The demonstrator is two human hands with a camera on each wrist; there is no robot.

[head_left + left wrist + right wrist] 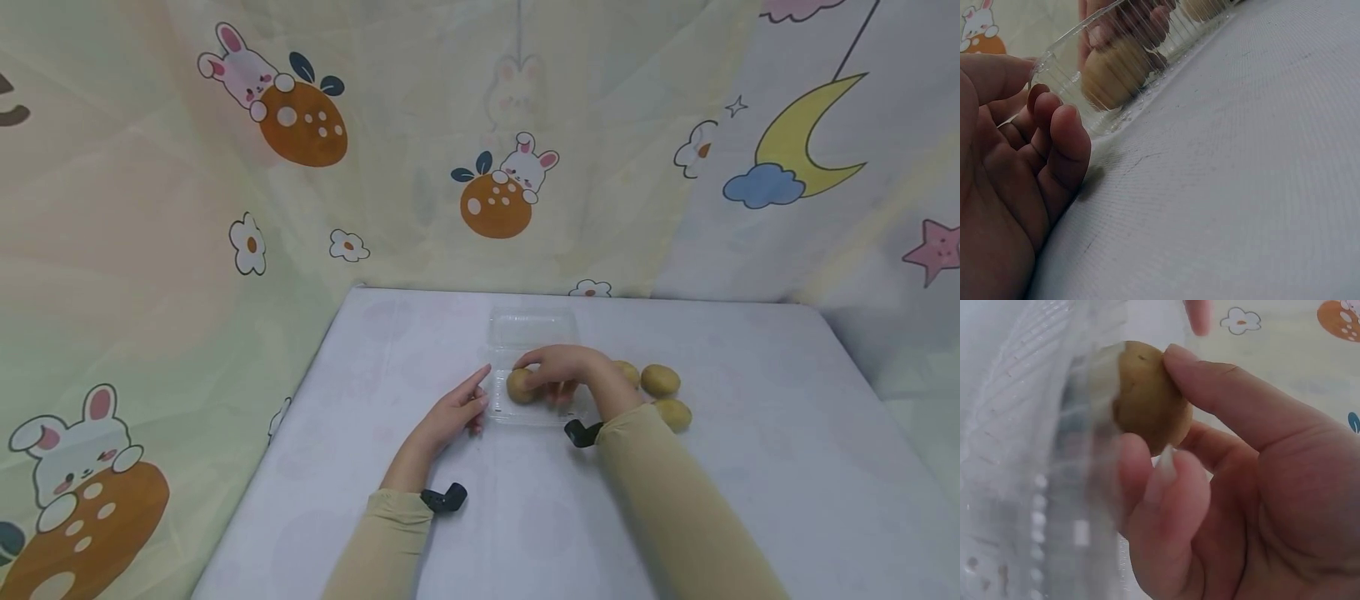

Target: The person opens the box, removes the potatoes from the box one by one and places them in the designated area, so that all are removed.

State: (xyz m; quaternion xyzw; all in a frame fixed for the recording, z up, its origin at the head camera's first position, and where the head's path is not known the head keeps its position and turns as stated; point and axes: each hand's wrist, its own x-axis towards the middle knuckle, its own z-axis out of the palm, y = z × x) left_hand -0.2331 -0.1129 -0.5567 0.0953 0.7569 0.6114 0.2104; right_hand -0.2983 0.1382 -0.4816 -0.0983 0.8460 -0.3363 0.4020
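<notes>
A clear plastic clamshell box lies on the table, its lid folded back on the far side. My right hand reaches over the box and grips a potato at its left part. Thumb and fingertips hold that potato in the right wrist view, partly seen through blurred plastic. My left hand is at the box's left edge, index finger stretched out and the other fingers bent. In the left wrist view, a finger touches the clear rim.
To the right of the box lie more potatoes: one partly behind my right forearm, one beside it, and one nearer. The white-covered table meets a patterned cloth wall at its back edge.
</notes>
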